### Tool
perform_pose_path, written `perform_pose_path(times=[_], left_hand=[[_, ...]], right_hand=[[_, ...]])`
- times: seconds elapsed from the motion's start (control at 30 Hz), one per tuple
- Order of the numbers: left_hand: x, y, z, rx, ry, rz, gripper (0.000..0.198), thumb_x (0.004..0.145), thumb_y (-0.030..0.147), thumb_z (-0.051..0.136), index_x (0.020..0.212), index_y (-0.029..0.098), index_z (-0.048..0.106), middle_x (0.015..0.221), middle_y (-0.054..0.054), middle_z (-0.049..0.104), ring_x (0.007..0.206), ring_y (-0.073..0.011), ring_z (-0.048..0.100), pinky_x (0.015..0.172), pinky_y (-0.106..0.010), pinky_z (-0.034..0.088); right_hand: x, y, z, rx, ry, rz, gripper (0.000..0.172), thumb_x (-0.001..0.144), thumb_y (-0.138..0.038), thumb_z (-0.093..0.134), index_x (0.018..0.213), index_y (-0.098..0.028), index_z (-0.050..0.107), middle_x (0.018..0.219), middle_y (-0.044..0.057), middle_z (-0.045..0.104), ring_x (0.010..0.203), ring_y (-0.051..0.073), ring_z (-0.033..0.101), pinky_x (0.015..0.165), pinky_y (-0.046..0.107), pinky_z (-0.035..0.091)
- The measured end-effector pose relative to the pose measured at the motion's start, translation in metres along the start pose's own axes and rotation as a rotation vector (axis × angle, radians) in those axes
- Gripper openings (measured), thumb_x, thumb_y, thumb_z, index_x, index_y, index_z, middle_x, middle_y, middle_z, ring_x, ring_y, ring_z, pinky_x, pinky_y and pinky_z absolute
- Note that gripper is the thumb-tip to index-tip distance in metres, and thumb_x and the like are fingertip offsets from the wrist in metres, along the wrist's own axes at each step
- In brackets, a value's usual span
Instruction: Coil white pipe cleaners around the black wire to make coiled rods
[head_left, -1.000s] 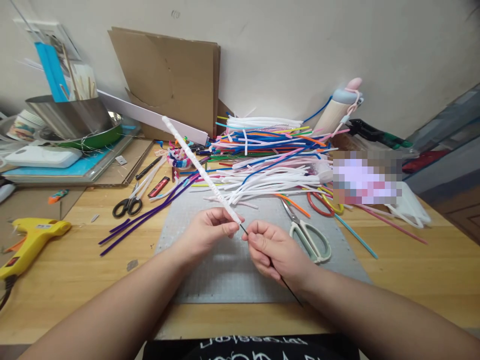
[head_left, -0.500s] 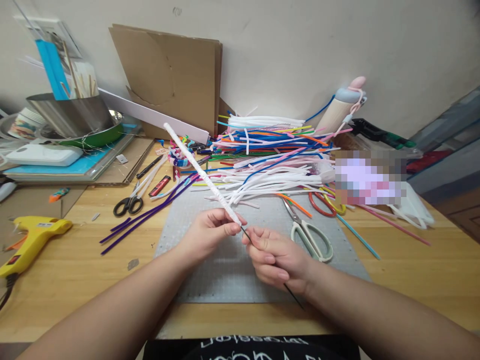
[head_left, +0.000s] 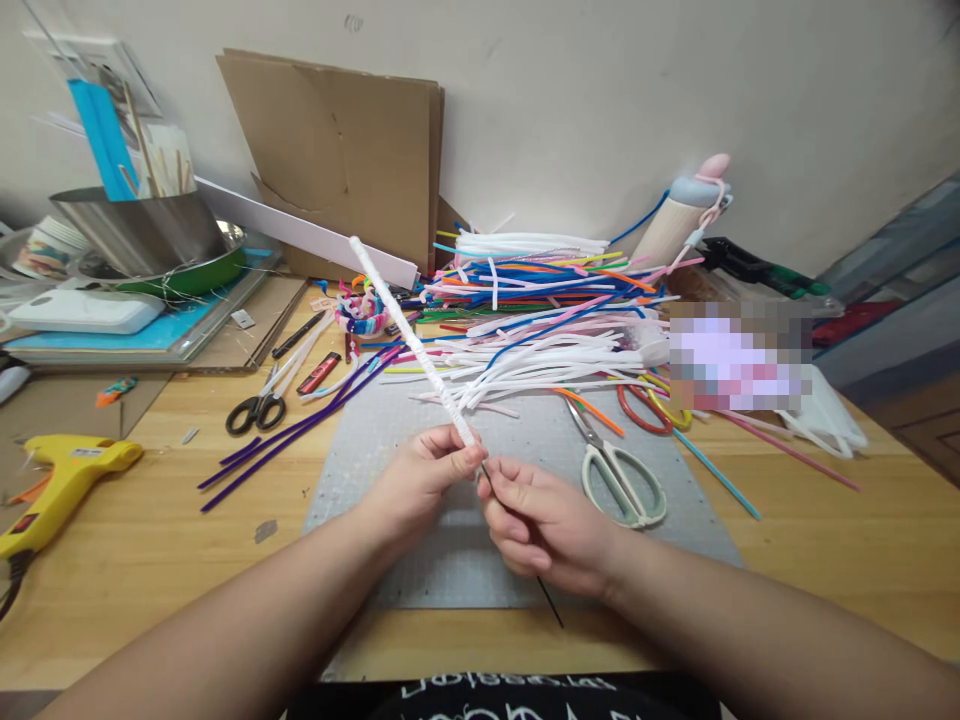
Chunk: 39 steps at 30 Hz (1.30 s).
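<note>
A long white fuzzy stick (head_left: pixel 409 338), which looks like pipe cleaner wound tightly round a core, slants up and to the left over the mat. My left hand (head_left: pixel 427 475) is closed on its lower end, thumb and fingers pinching it. From that end runs a thin dark rod (head_left: pixel 551 603), passing through the fingers of my right hand (head_left: pixel 544 520), which is closed around it. The rod's tip pokes out below the right hand. Both hands nearly touch above the grey cutting mat (head_left: pixel 450 580).
Piled pipe cleaners (head_left: pixel 555 370) lie behind the hands. Grey-handled scissors (head_left: pixel 622 480) rest on the mat at right, black-handled scissors (head_left: pixel 256 412) at left. A yellow glue gun (head_left: pixel 71 480) lies far left. Cardboard (head_left: pixel 337 160) leans on the wall.
The white stick has swung a little more upright, its top moving right. The dark rod's lower tip has shifted left, and my right hand has moved slightly left.
</note>
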<state>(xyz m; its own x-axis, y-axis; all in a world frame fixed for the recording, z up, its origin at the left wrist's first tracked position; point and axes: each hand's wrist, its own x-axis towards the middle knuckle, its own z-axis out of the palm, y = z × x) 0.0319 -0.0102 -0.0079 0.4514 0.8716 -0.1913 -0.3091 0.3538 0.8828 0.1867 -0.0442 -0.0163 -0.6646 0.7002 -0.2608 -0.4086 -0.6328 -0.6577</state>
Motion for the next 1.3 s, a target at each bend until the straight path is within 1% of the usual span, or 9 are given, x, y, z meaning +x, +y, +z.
perform_pose_path(times=[0.1,0.2,0.3,0.43,0.7,0.8,0.93,1.03,1.3], left_hand=[[-0.001,-0.001,-0.001,-0.007,-0.016,-0.031,0.014,0.073,0.027,0.069,0.070,0.016,0.061,0.059,0.003,0.057,0.054,-0.0081,0.051,0.060,-0.022,0.038],[-0.001,-0.004,-0.002,-0.023,-0.049,-0.059,0.012,0.077,0.028,0.065,0.073,0.017,0.061,0.057,0.002,0.061,0.054,-0.0109,0.055,0.062,-0.026,0.041],[0.000,-0.006,-0.002,-0.011,-0.016,-0.012,0.013,0.075,0.026,0.067,0.069,0.016,0.062,0.058,0.001,0.063,0.059,-0.0117,0.057,0.066,-0.026,0.041],[0.002,-0.007,-0.002,0.005,0.055,0.010,0.014,0.070,0.024,0.072,0.065,0.015,0.063,0.060,0.001,0.061,0.058,-0.0100,0.053,0.065,-0.025,0.040],[0.002,-0.007,0.000,0.067,0.087,0.034,0.020,0.066,0.029,0.074,0.065,0.014,0.062,0.061,0.000,0.061,0.059,-0.0109,0.053,0.063,-0.025,0.040],[0.000,-0.008,0.002,0.126,0.101,0.047,0.021,0.066,0.030,0.074,0.064,0.013,0.061,0.062,0.000,0.061,0.060,-0.0113,0.053,0.064,-0.025,0.040],[0.000,-0.012,0.005,0.136,0.137,0.070,0.023,0.066,0.030,0.073,0.060,0.013,0.058,0.059,0.001,0.059,0.059,-0.0106,0.051,0.062,-0.024,0.038],[0.001,-0.016,0.007,0.117,0.181,0.075,0.025,0.066,0.030,0.073,0.057,0.014,0.056,0.058,0.002,0.058,0.058,-0.0098,0.049,0.060,-0.023,0.037],[0.002,-0.015,0.008,0.172,0.237,0.063,0.023,0.063,0.030,0.073,0.056,0.014,0.058,0.054,0.003,0.054,0.054,-0.0085,0.043,0.056,-0.022,0.032]], right_hand=[[0.002,0.004,0.000,-0.049,0.034,-0.067,0.017,0.088,-0.035,0.051,0.090,-0.019,0.046,0.062,-0.005,0.056,0.032,0.003,0.044,0.029,0.012,0.025],[0.003,0.005,-0.001,-0.055,0.086,-0.116,0.019,0.085,-0.033,0.055,0.095,-0.019,0.047,0.071,-0.004,0.058,0.035,0.003,0.050,0.028,0.011,0.029],[0.004,0.005,-0.003,-0.176,0.184,-0.199,0.022,0.082,-0.032,0.060,0.095,-0.019,0.048,0.068,-0.005,0.059,0.037,0.006,0.054,0.029,0.012,0.035],[0.005,0.004,-0.003,-0.283,0.263,-0.206,0.021,0.081,-0.032,0.061,0.085,-0.016,0.050,0.060,-0.004,0.059,0.036,0.006,0.054,0.030,0.012,0.037],[0.004,0.000,-0.003,-0.094,0.076,-0.081,0.019,0.081,-0.033,0.058,0.086,-0.018,0.048,0.061,-0.007,0.050,0.035,0.004,0.048,0.027,0.012,0.026],[0.003,0.002,-0.003,-0.373,0.215,-0.172,0.020,0.082,-0.036,0.058,0.082,-0.019,0.046,0.056,-0.007,0.050,0.034,0.006,0.048,0.029,0.014,0.028],[0.000,0.006,-0.006,-0.880,0.447,-0.353,0.017,0.085,-0.035,0.052,0.079,-0.019,0.052,0.057,-0.005,0.052,0.044,0.008,0.052,0.043,0.020,0.040],[-0.002,0.006,-0.008,-1.100,0.477,-0.417,0.018,0.088,-0.032,0.047,0.077,-0.019,0.053,0.061,-0.003,0.054,0.050,0.009,0.051,0.049,0.021,0.038],[0.001,-0.014,-0.004,-1.456,0.456,-0.407,0.021,0.083,-0.022,0.046,0.063,-0.018,0.042,0.057,-0.005,0.043,0.056,0.009,0.041,0.053,0.022,0.029]])
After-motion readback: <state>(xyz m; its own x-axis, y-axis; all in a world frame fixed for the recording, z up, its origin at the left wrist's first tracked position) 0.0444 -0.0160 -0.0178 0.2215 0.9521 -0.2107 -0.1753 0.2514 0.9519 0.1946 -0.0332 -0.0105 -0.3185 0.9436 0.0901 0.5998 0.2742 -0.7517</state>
